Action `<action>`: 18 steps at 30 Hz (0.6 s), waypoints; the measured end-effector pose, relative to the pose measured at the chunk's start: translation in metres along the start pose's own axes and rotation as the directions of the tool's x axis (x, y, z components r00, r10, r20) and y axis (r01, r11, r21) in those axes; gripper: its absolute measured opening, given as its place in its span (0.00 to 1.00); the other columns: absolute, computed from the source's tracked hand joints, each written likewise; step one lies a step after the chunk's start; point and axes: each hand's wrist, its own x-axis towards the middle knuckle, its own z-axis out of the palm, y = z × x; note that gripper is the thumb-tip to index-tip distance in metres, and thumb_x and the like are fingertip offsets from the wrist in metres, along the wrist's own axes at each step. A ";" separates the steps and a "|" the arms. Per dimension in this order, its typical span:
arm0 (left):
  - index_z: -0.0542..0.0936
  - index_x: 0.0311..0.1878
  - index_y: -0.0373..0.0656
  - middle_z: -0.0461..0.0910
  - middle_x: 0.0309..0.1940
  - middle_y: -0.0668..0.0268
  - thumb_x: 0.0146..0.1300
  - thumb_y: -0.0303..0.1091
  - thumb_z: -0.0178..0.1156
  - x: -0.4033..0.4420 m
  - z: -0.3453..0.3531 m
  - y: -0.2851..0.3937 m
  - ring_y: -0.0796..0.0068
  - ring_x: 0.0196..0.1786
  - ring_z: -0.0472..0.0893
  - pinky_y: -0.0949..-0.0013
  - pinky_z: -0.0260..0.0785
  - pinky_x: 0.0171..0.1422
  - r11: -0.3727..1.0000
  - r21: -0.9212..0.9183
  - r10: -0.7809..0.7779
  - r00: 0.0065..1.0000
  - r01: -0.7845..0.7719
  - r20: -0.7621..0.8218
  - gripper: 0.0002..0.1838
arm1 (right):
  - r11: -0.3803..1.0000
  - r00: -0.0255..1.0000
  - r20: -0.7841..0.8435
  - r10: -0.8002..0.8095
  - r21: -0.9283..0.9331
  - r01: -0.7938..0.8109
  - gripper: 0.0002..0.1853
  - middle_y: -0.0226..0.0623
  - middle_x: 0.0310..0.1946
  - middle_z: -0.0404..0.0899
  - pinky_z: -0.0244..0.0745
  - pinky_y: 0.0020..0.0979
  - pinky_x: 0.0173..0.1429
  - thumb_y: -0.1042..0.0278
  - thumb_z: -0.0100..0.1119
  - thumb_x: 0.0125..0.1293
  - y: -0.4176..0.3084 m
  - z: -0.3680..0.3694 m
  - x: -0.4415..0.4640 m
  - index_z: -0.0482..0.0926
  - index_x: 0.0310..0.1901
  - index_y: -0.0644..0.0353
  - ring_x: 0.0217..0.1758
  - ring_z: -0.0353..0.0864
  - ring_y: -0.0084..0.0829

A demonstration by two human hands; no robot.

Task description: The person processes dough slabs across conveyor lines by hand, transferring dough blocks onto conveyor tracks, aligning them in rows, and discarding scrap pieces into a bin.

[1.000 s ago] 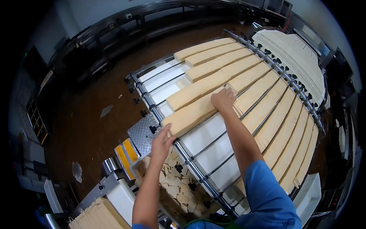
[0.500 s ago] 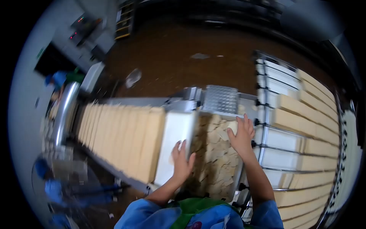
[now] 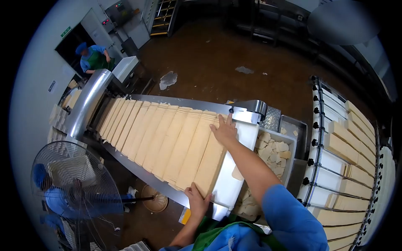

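Observation:
Rows of stacked thin beige sheets (image 3: 161, 142) lie side by side on a metal-edged conveyor. My left hand (image 3: 197, 200) is at the near end of the last row (image 3: 209, 167), thumb and fingers apart and touching its corner. At the far end of that row is my right hand (image 3: 225, 131), its fingers spread and its fingertips by the metal edge. A white board (image 3: 236, 167) lies beside this row, under my right forearm. One loose beige piece (image 3: 237, 173) lies at the board's right edge, partly hidden by the arm.
Right of the board, a grey bin (image 3: 293, 146) holds broken beige pieces (image 3: 274, 152). A railed white rack (image 3: 312, 167) with beige blocks (image 3: 343, 146) stands further right. On the left are a large wire fan (image 3: 77, 192), a steel roller cover (image 3: 90, 102) and co-workers, one in a green apron (image 3: 100, 62).
My view has shifted. Both hands, earlier over the white board and the bin of pieces, have moved left onto the two ends of the last row of sheets.

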 end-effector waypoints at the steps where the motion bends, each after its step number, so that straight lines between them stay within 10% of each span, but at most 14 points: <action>1: 0.54 0.66 0.31 0.53 0.57 0.37 0.46 0.34 0.73 0.003 -0.002 0.001 0.38 0.55 0.68 0.55 0.68 0.59 1.000 -0.007 0.005 1.000 -0.005 0.005 0.48 | 0.999 1.000 0.022 0.018 -0.032 -0.017 0.38 0.46 0.72 0.46 0.67 0.48 0.61 0.37 0.51 0.62 -0.001 0.005 0.003 0.58 0.70 0.44 0.65 0.64 0.48; 8: 0.54 0.65 0.35 0.56 0.56 0.40 0.46 0.35 0.74 0.017 -0.006 0.008 0.37 0.54 0.69 0.52 0.69 0.57 0.994 -0.054 0.102 0.979 -0.093 0.178 0.48 | 0.955 0.958 -0.012 0.288 -0.068 -0.288 0.39 0.43 0.60 0.57 0.74 0.46 0.52 0.42 0.56 0.57 0.032 -0.028 -0.027 0.59 0.66 0.53 0.56 0.69 0.50; 12: 0.50 0.67 0.35 0.58 0.55 0.38 0.47 0.44 0.73 0.024 -0.007 0.024 0.35 0.51 0.72 0.50 0.71 0.55 0.980 -0.076 0.199 0.922 -0.184 0.333 0.51 | 0.927 0.920 -0.121 0.372 -0.009 -0.375 0.48 0.51 0.71 0.42 0.67 0.44 0.63 0.40 0.60 0.53 0.080 -0.035 -0.037 0.52 0.67 0.63 0.66 0.58 0.59; 18: 0.53 0.65 0.34 0.57 0.54 0.35 0.45 0.29 0.70 0.030 0.032 0.060 0.35 0.49 0.71 0.50 0.67 0.58 0.965 0.041 0.243 0.947 -0.257 0.209 0.47 | 0.691 0.798 -0.052 0.601 0.536 -0.486 0.47 0.58 0.71 0.41 0.62 0.46 0.68 0.51 0.69 0.47 0.132 -0.085 -0.094 0.53 0.63 0.65 0.70 0.53 0.60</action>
